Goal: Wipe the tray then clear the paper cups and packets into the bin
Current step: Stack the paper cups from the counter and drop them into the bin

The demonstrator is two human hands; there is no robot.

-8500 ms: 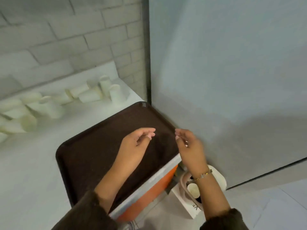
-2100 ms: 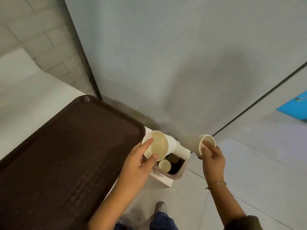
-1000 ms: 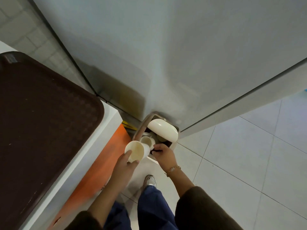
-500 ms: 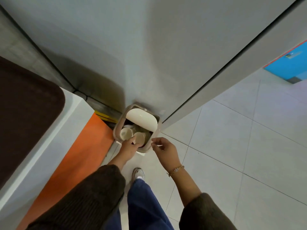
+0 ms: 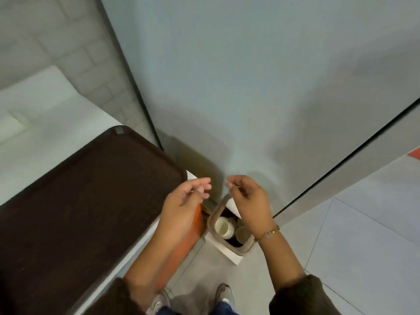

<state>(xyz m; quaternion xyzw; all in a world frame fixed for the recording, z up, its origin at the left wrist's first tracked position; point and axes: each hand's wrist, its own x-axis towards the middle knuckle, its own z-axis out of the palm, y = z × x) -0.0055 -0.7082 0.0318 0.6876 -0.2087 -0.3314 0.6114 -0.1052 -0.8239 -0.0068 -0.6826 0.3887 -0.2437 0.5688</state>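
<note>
A dark brown tray (image 5: 91, 201) lies bare on the white counter at the left. Below the counter's right end stands a small white bin (image 5: 229, 251) with a beige rim, and paper cups (image 5: 223, 227) lie inside it. My left hand (image 5: 184, 205) hovers over the counter's corner with loosely curled fingers and holds nothing. My right hand (image 5: 250, 201) hangs above the bin, fingers loosely curled and empty, partly hiding the bin's white lid. The two hands are a short gap apart.
A grey wall panel (image 5: 250, 87) rises straight behind the bin. The counter's side is orange (image 5: 179, 251). Pale floor tiles (image 5: 363, 235) spread to the right. My shoes (image 5: 223, 294) stand just in front of the bin.
Both hands have let go of the cups into the bin and lifted away empty. The view has swung back up, so the tray is in sight again.
</note>
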